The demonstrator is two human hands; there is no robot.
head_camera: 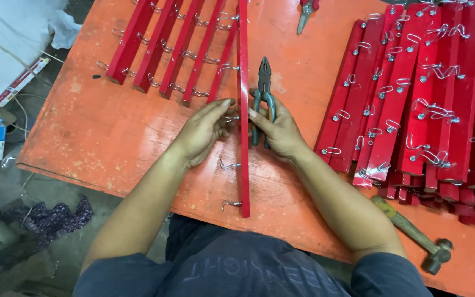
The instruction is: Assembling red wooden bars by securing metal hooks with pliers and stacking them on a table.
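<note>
A long red wooden strip point(243, 159) stands on its edge on the orange table point(111, 132), running away from me, with metal hooks point(230, 204) sticking out to its left. My left hand point(202, 132) presses against the strip's left side, fingers at a hook. My right hand point(279, 129) rests against the strip's right side and holds green-handled pliers point(264, 88), jaws pointing away from me.
Several red hooked strips point(163, 49) lie fanned at the far left. A big stack of the same strips point(419, 99) fills the right side. A hammer point(413, 234) lies near the front right edge. Another plier-like tool point(306, 11) lies at the far edge.
</note>
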